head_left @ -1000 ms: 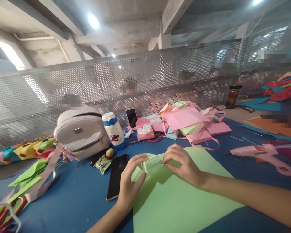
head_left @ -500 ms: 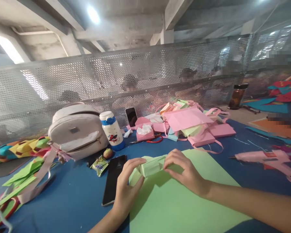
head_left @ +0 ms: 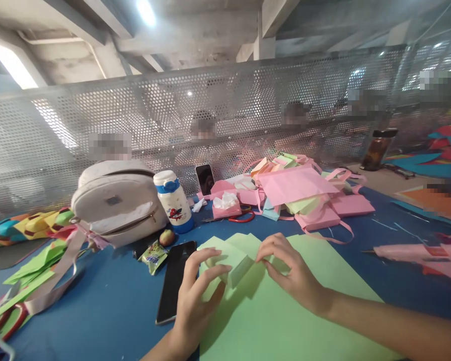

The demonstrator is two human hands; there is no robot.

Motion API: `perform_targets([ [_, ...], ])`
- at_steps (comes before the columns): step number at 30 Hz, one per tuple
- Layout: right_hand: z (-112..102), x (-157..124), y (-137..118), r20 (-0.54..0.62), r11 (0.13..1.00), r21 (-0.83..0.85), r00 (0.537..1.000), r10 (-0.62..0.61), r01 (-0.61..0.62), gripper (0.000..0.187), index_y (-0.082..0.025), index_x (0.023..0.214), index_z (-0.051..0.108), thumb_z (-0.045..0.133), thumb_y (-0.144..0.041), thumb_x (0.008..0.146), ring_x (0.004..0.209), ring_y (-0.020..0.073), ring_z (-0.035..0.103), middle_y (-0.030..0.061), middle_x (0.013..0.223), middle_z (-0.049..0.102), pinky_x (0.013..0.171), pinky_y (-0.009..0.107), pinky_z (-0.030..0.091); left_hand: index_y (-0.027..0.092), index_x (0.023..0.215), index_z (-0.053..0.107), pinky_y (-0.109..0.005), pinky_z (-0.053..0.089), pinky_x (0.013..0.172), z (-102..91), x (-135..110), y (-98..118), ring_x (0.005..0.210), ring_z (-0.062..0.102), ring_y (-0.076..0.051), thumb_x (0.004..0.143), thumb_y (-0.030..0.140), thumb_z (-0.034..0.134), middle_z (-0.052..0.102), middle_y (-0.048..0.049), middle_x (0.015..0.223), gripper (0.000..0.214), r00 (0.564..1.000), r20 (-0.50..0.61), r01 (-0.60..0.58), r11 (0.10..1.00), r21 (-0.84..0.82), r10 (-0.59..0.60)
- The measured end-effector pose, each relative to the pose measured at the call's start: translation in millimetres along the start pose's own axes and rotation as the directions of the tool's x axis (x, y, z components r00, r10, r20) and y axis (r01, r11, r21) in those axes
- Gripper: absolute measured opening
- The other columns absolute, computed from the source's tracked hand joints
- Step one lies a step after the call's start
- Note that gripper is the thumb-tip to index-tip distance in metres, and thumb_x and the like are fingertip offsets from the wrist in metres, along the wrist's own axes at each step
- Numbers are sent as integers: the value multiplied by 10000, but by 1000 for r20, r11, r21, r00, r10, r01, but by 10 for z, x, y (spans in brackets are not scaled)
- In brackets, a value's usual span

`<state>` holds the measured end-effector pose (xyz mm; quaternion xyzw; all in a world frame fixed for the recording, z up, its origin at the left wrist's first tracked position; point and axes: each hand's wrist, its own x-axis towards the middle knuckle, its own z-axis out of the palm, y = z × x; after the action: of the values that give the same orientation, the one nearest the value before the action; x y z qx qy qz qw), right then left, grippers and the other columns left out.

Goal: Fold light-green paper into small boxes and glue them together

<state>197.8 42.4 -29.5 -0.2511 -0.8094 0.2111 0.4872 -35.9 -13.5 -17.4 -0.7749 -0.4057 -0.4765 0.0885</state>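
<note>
A large light green paper sheet (head_left: 285,321) lies on the blue table in front of me, its far left corner creased into folds. My left hand (head_left: 197,296) rests on the sheet's left edge and its fingers pinch the folded part (head_left: 229,258). My right hand (head_left: 291,271) pinches the same fold from the right side, fingers curled on the paper. A black phone (head_left: 175,281) lies face up just left of my left hand.
A grey backpack (head_left: 115,203), a white bottle with a blue lid (head_left: 174,201), a snack packet (head_left: 153,253) and red scissors (head_left: 240,217) sit beyond. Pink paper pieces (head_left: 304,193) pile at the back. A pink glue gun (head_left: 424,255) lies right. Mesh fence (head_left: 225,115) behind.
The rolled-up green fold between my hands has opened out flatter. My left fingers have spread over it. The view has shifted slightly.
</note>
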Motion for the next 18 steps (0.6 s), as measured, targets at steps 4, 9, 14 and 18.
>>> perform_targets([
  [4,-11,0,-33,24,998,32,999,45,-46,135,-249,977,600,477,-194,990,943,209,559,36,933,615,839,328,446,272,1054,643,-404,490,967,-5,0,-26,1025,648,-214,862,43,574,680,-50,1044,307,994,54,-95,995,23,93],
  [9,-14,-12,-55,88,999,38,996,7,-11,110,-251,1022,578,475,-226,993,939,215,581,39,947,647,907,359,446,298,1107,623,-438,407,1034,-26,-35,-41,980,687,-199,898,73,540,739,-23,992,317,974,169,-161,985,64,149],
  [14,-20,-51,-65,87,999,50,996,-20,16,182,-253,1144,550,468,-225,984,959,224,582,56,995,646,854,345,489,273,1133,594,-415,435,1024,-37,3,-32,938,700,-192,901,110,548,743,-31,978,287,989,109,-102,995,6,100],
  [18,-24,-72,-67,84,999,40,996,-41,38,276,-254,1248,510,520,-255,972,1045,237,562,66,1072,639,913,364,478,244,1154,561,-430,472,1000,-41,29,-44,977,680,-212,886,110,561,719,-60,1005,300,999,41,-3,996,-88,6],
])
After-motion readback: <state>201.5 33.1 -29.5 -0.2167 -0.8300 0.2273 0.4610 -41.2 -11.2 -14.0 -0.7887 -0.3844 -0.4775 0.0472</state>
